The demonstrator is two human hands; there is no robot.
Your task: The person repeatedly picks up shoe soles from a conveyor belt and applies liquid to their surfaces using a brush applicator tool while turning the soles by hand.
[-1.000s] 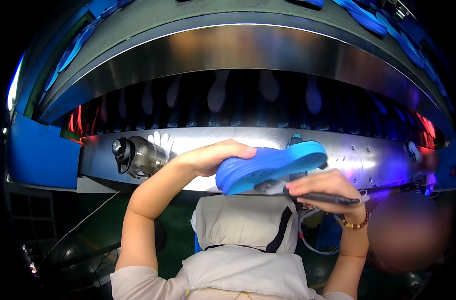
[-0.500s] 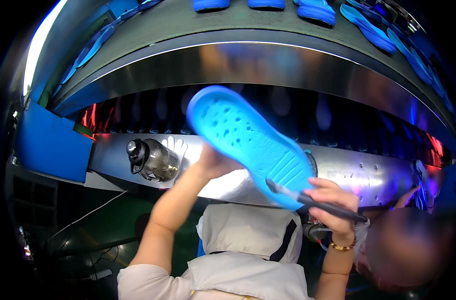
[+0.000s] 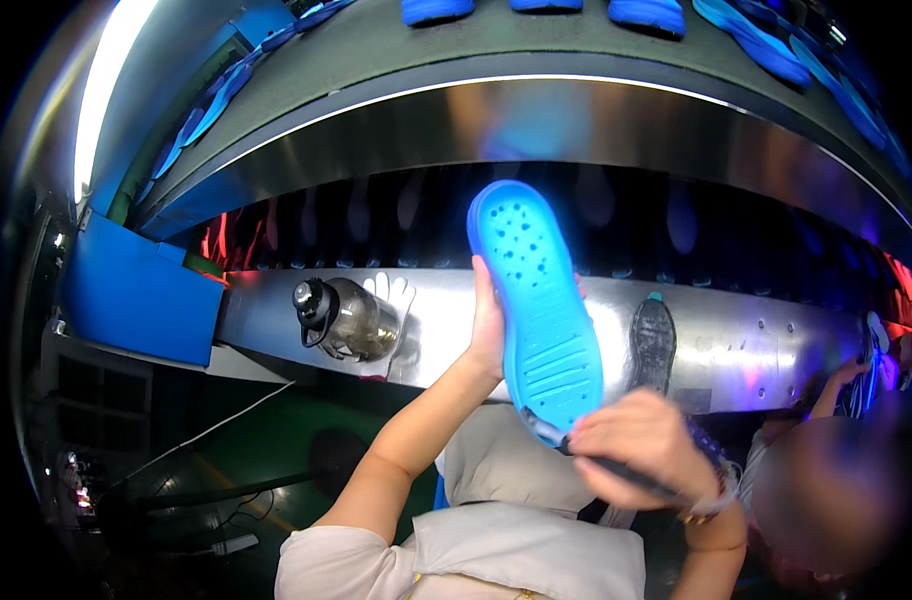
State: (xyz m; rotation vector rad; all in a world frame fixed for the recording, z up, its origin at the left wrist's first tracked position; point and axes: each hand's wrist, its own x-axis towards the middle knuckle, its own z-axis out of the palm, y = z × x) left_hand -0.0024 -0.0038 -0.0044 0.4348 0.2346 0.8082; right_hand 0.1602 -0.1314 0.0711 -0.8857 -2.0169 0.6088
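Observation:
A bright blue shoe sole (image 3: 548, 330) stands nearly upright in front of me, its holed toe part at the top and its ridged heel part low. My left hand (image 3: 489, 325) grips it from behind, thumb along the left edge, fingertips showing at the right edge. My right hand (image 3: 641, 450) is closed round the dark handle of a brush (image 3: 548, 430). The brush's pale tip touches the sole's lower heel rim. A wet-looking sheen lies on the sole's face.
On the metal ledge (image 3: 721, 345) are a dark sole-shaped piece (image 3: 653, 345), a white glove (image 3: 391, 295) and a big clear bottle with black cap (image 3: 351, 320). Blue soles (image 3: 646, 15) line the green conveyor belt (image 3: 376, 75) beyond. Another person's arm (image 3: 831, 395) shows at right.
The sole has turned more upright and shifted right, with my left hand moving along. My right hand and the brush have moved lower, to the heel's bottom rim. The dark sole-shaped piece is uncovered.

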